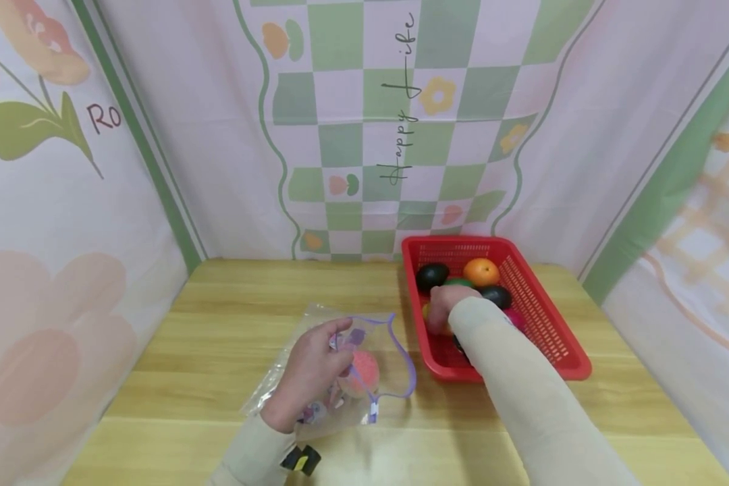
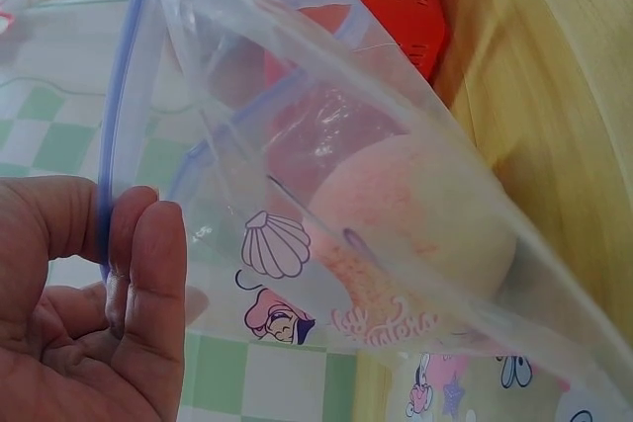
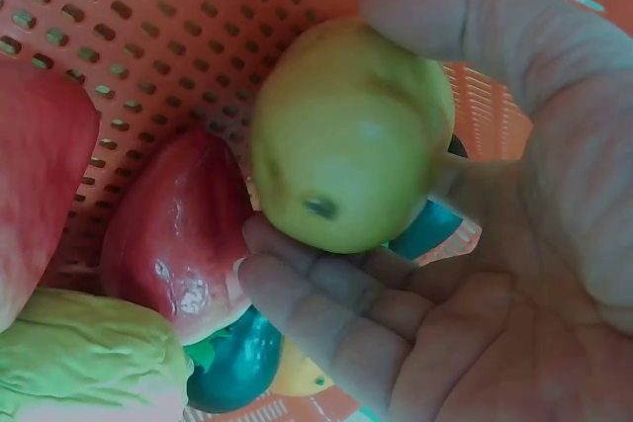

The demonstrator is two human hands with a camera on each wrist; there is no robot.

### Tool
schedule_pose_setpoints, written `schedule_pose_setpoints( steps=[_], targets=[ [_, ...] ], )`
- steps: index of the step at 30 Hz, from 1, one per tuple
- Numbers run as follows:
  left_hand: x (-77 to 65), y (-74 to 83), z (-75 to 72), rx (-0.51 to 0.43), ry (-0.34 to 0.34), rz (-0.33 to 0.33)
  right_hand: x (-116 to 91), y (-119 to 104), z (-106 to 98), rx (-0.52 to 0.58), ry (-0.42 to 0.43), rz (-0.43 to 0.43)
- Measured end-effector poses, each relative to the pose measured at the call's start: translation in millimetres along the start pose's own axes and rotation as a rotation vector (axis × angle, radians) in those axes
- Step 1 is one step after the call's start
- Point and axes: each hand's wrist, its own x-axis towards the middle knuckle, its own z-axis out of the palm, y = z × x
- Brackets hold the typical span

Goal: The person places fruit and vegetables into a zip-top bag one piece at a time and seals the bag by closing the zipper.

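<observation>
A clear zip bag (image 1: 395,398) with a purple seal lies on the table, its mouth spread toward the basket. My left hand (image 1: 310,371) pinches the seal edge between thumb and fingers, as the left wrist view shows. Inside the bag rests a pink and pale yellow peach (image 2: 415,214). My right hand (image 1: 452,304) reaches into the red basket (image 1: 559,331). It holds a round yellow-green fruit (image 3: 346,145), thumb above and fingers beneath. Beside those fingers lies a glossy red fruit (image 3: 178,244).
Around my right hand the basket holds an orange (image 1: 481,272), a dark oval fruit (image 1: 433,277) and another dark one (image 1: 495,295). A wrinkled pale green item (image 3: 89,358) shows in the right wrist view. A patterned curtain (image 1: 352,202) hangs behind the wooden table (image 1: 219,304).
</observation>
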Motion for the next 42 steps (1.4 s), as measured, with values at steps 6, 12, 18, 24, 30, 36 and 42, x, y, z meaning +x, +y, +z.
schedule_pose_setpoints(
  steps=[6,12,18,24,30,36,42],
  targets=[
    [0.6,0.0,-0.1,0.016,-0.002,0.014,22,5,-2,-0.231,-0.016,-0.106],
    [0.1,0.0,0.0,0.022,-0.001,0.022,25,8,-5,-0.178,-0.048,-0.100],
    [-0.8,-0.7,0.1,0.020,-0.004,0.019,22,8,-14,-0.199,-0.067,-0.130],
    [-0.5,0.3,-0.7,0.009,0.000,0.017,16,2,-30,-0.268,-0.049,-0.206],
    [-1.3,1.3,-1.4,0.007,-0.003,0.016,3,0,-41,-0.288,0.024,-0.249],
    [-2.3,1.4,-2.2,-0.005,-0.008,0.015,-14,1,-50,-0.274,0.101,-0.281],
    [-2.6,0.9,-2.7,-0.008,-0.001,0.000,-38,-7,-51,-0.253,0.164,-0.350]
  ],
)
